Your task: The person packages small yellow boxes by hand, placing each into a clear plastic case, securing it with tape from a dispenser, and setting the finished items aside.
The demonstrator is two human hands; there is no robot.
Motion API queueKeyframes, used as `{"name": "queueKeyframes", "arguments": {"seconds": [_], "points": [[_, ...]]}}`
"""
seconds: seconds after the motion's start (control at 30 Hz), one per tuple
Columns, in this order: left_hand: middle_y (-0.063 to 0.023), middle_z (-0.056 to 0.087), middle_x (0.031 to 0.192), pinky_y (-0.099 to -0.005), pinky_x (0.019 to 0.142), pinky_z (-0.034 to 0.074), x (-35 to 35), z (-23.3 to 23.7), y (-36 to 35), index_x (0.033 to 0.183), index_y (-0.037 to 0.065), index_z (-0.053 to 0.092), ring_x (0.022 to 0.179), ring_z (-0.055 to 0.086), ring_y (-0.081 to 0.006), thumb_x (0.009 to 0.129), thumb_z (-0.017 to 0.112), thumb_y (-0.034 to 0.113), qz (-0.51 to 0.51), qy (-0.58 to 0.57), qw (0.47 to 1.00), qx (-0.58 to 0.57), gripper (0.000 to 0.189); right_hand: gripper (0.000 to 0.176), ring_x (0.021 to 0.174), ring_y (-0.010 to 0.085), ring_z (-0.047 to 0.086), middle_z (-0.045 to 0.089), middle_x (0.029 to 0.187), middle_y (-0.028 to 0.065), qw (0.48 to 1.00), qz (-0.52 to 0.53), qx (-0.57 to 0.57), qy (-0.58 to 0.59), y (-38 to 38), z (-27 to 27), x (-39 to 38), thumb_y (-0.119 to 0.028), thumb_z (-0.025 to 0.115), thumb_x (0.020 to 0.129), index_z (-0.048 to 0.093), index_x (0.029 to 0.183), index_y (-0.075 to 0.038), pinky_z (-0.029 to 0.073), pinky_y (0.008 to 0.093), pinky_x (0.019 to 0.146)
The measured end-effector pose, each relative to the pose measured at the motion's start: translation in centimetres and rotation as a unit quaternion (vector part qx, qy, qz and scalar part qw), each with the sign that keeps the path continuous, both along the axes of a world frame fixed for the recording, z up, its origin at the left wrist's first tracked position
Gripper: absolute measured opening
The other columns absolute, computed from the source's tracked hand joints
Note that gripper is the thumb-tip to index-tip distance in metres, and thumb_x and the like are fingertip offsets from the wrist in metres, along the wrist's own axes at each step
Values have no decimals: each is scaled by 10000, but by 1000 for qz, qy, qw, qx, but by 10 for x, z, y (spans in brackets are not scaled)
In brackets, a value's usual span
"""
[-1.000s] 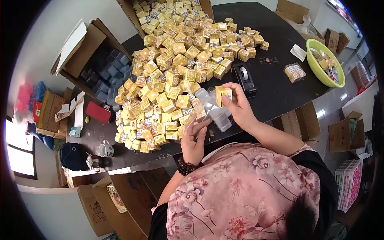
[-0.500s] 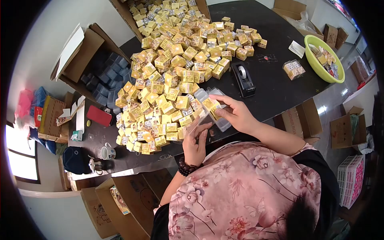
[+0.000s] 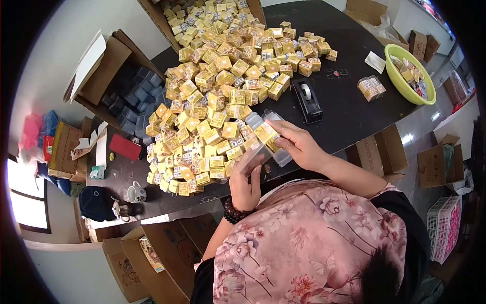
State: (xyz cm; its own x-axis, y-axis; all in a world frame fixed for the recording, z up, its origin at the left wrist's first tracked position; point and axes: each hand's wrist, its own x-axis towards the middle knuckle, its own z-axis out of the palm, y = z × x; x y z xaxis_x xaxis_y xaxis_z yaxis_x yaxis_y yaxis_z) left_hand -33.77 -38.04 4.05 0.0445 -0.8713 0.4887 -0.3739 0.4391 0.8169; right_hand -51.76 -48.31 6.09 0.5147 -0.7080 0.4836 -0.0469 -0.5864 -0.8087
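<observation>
My right hand point(image 3: 298, 144) grips a small yellow box point(image 3: 266, 133) between thumb and fingers, over a clear plastic case point(image 3: 282, 156) by the table's near edge. My left hand point(image 3: 246, 182) is closed on the clear lid point(image 3: 253, 154) of that case, left of the yellow box. Another clear plastic piece point(image 3: 254, 119) lies just above the yellow box. A large heap of small yellow boxes point(image 3: 217, 119) covers the table beyond my hands. The black tape dispenser point(image 3: 308, 101) stands to the upper right of my right hand.
The dark table point(image 3: 349, 111) also bears a wrapped pack point(image 3: 371, 88), a white paper point(image 3: 375, 62) and a green basin point(image 3: 411, 76). At left are a carton of clear cases point(image 3: 134, 99), a red pouch point(image 3: 125, 146) and a mug point(image 3: 136, 192). Cartons point(image 3: 382, 154) stand below the right edge.
My right hand and the yellow box have shifted very slightly. The fingers of my left hand have moved a little up along the clear lid.
</observation>
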Motion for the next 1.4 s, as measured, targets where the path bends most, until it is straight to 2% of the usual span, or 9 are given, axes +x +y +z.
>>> {"name": "queueKeyframes", "arguments": {"seconds": [0.27, 0.53, 0.83, 0.93, 0.97, 1.0, 1.07, 1.2, 1.4], "points": [[-93, 560, 991, -255, 759, 450, 1, 0, -1, 1279, -33, 456, 832, 543, -144, 942, 496, -41, 27, -112, 993, 1, 339, 404, 1212, 262, 517, 525, 1313, 169, 997, 31, 77, 0, 12, -2, 9, -195, 455, 1017, 472, 1364, 12, 406, 325, 996], [-78, 557, 970, -230, 757, 432, -2, -14, 0, 1123, -20, 489, 821, 524, -120, 948, 514, -17, 25, -9, 999, 33, 177, 386, 1102, 220, 536, 525, 1188, 111, 999, 18, 37, -2, 10, -9, 17, -228, 442, 1025, 516, 1319, 11, 424, 311, 942], [-90, 544, 1048, -239, 791, 437, 1, -13, 2, 1138, -7, 468, 884, 534, -120, 962, 486, -15, 33, 1, 999, 41, 177, 378, 1090, 290, 553, 532, 1163, 154, 997, 52, 50, -7, 10, -5, 20, -161, 496, 991, 502, 1325, 16, 433, 333, 935], [-85, 541, 1079, -257, 848, 441, -4, -20, -1, 1171, -6, 470, 949, 543, -138, 959, 484, -14, 3, 99, 995, 16, 213, 466, 1123, 283, 546, 512, 1204, 166, 996, -66, -48, 24, 23, -9, 23, -135, 534, 977, 363, 1393, -15, 435, 339, 954], [-85, 541, 1079, -257, 848, 441, -4, -18, -2, 1171, -6, 470, 949, 543, -138, 959, 484, -14, 2, 99, 995, 15, 213, 510, 1145, 264, 535, 500, 1225, 161, 981, 6, 146, -128, 22, -21, 28, -111, 549, 968, 290, 1403, -48, 435, 341, 966], [-89, 539, 1111, -271, 878, 439, -4, -9, -5, 1212, -6, 457, 981, 545, -160, 965, 474, 4, -12, 31, 999, 29, 248, 570, 1167, 244, 523, 488, 1245, 157, 900, 77, 331, -272, 21, -27, 29, -88, 563, 960, 217, 1413, -81, 435, 343, 978], [-171, 574, 1174, -342, 894, 470, -5, 18, -7, 1291, -23, 480, 987, 601, -287, 954, 495, 29, -41, -121, 992, 0, 341, 579, 1181, 218, 509, 484, 1253, 145, 875, 96, 368, -300, 16, -22, 22, -70, 567, 955, 202, 1403, -103, 434, 335, 987], [-164, 674, 1117, -328, 885, 482, 10, 17, 4, 1124, -7, 647, 1013, 652, -271, 952, 526, 53, -4, -49, 995, 90, 219, 513, 1203, 217, 506, 480, 1285, 130, 838, 120, 421, -325, 6, -24, 14, -51, 555, 954, 248, 1355, -141, 458, 367, 989], [-155, 651, 1154, -305, 843, 498, 0, 15, 2, 1166, -21, 627, 984, 642, -217, 979, 485, 67, -70, -49, 993, 82, 251, 448, 1167, 185, 517, 488, 1236, 127, 813, 126, 422, -382, 7, -19, 24, -21, 561, 945, 309, 1303, -119, 478, 348, 953]]}}
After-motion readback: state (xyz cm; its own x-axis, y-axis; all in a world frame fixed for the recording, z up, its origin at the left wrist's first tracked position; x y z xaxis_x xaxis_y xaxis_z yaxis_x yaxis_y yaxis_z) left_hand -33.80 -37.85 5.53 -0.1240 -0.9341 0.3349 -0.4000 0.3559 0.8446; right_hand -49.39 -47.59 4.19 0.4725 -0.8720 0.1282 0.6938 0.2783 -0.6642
